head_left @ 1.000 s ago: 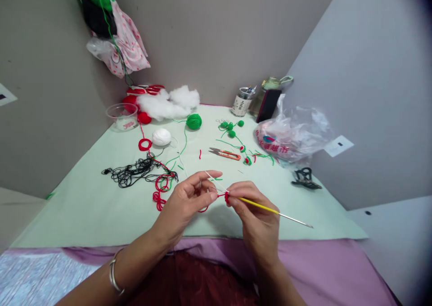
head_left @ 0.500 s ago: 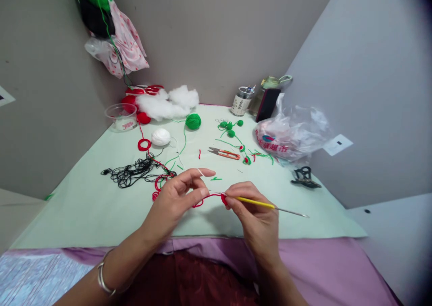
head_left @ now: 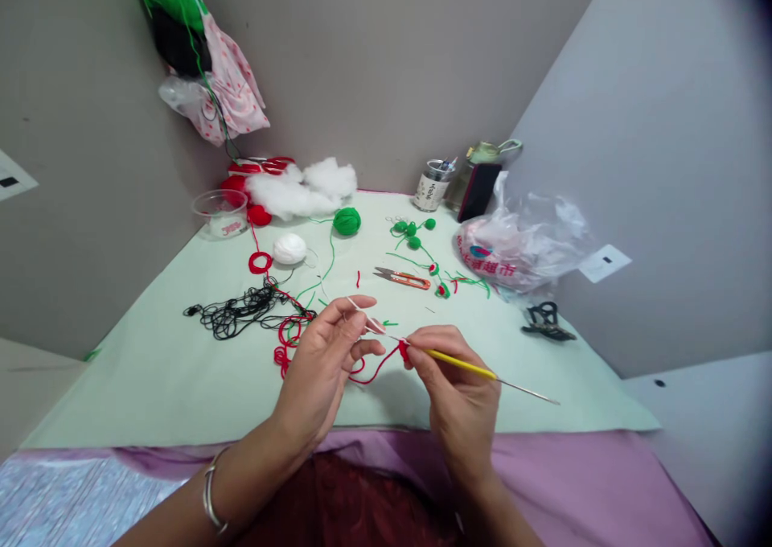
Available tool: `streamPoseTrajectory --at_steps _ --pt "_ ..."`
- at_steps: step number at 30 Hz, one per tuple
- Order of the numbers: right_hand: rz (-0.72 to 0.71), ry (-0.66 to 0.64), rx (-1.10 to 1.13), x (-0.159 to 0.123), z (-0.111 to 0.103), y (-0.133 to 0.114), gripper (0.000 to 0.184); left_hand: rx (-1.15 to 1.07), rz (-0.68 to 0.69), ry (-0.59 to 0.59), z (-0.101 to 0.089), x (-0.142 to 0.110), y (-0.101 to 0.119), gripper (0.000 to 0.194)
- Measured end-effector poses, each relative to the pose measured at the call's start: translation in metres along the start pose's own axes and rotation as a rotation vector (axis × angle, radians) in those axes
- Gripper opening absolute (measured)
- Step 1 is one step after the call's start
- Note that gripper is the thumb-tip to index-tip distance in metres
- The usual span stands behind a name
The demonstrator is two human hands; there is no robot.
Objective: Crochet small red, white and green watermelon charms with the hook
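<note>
Okay, so we've got our right hand [head_left: 461, 390] closed around a yellow-handled hook [head_left: 463, 364], with a tiny red piece [head_left: 403, 351] pinched in the same fingertips. That red bit is held just above the tablecloth [head_left: 512, 394], in front of us and between our two hands.

Our left hand [head_left: 326, 354] has white yarn [head_left: 375, 323] strung over the fingers and stretched across to the hook end. Can't tell if the thumb is really pinching it or only resting close by. The white ball [head_left: 289, 249] sits on the cloth beyond that hand.

Progress-wise, we'd call the red piece started but unfinished: it's small and a loose length of red yarn [head_left: 369, 383] hangs off it. White is at the hook, but how much of it is worked in is too small to make out. Farther back, some little green pieces [head_left: 413, 243] and a red-and-green piece [head_left: 442, 289] look more or less made up, though loose ends lie around them. The snips [head_left: 403, 278] and fluffy stuffing [head_left: 301, 189] are out of hand, lying on the cloth.
</note>
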State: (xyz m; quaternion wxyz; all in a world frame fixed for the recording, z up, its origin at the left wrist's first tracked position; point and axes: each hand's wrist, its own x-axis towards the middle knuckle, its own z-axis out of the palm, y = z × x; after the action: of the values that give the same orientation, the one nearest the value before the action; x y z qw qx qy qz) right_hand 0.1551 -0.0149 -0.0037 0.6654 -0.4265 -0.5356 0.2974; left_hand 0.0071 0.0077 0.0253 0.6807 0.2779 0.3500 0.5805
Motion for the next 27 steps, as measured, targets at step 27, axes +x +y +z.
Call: streamPoseTrajectory --at_steps 27 --pt "-0.21 0.062 -0.135 -0.013 0.009 0.008 0.026 0.24 0.021 -0.172 -0.005 -0.006 -0.013 0.046"
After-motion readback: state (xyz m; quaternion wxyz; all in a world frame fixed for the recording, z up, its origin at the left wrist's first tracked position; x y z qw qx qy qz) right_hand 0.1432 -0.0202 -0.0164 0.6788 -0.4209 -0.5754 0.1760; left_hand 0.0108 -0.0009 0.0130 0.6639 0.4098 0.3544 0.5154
